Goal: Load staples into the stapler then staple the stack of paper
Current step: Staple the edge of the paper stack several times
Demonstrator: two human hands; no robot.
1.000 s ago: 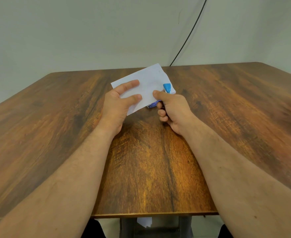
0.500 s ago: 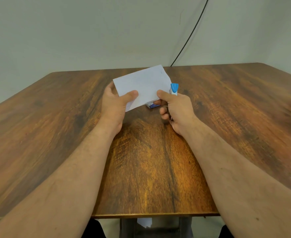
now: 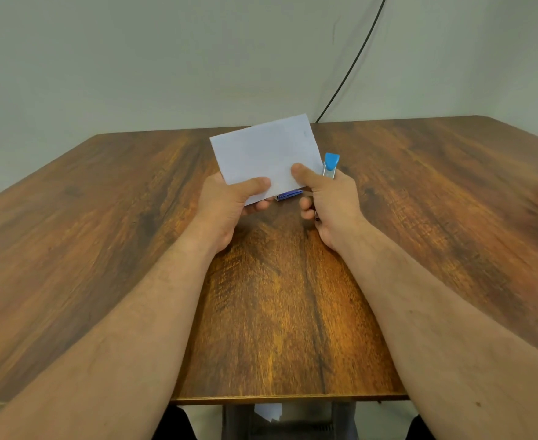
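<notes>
A small white stack of paper (image 3: 266,154) is lifted off the wooden table (image 3: 102,249), tilted up toward me. My left hand (image 3: 229,201) pinches its lower left edge, thumb on top and fingers underneath. My right hand (image 3: 331,201) grips a blue and silver stapler (image 3: 330,165), whose tip sticks up beside the paper's right edge, while the thumb presses on the paper's lower right part. A small blue staple box (image 3: 288,194) lies on the table, mostly hidden under the paper.
A black cable (image 3: 350,71) runs down the grey wall to the table's far edge. The wooden table spreads wide to both sides. A scrap of white paper (image 3: 267,411) shows below the near table edge.
The paper has been raised off the table and tilted up; my left hand went from resting flat on it to pinching its edge. The stapler moved out to the paper's right edge.
</notes>
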